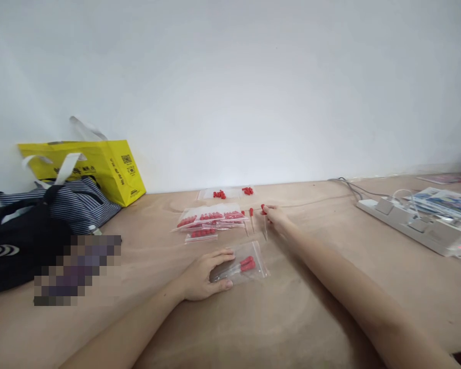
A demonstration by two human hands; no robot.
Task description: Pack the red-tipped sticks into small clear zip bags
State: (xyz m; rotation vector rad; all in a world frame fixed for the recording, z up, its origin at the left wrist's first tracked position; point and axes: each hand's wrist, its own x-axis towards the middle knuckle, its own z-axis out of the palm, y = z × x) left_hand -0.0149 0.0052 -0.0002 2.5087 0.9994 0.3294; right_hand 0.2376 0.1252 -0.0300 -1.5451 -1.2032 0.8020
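Observation:
A clear zip bag (pixel 258 279) lies on the table with a few glass droppers inside, their red rubber bulbs (pixel 248 263) toward the zip end. My left hand (pixel 203 271) holds the bag's left end, fingers along the far side and thumb along the near side. Farther back, my right hand (pixel 276 216) pinches the red bulb of a single dropper (pixel 265 225), whose glass tube points down toward me. Just left of it lies another loose dropper (pixel 252 219), with one more partly seen beside it.
Filled zip bags (pixel 211 218) of red-bulbed droppers are piled left of the loose ones. Against the wall lies a bag (pixel 230 193) with red bulbs on it. A yellow shopping bag (pixel 126 174) and striped bag (pixel 82 202) stand left; a power strip (pixel 418 225) and papers (pixel 445 201) lie right.

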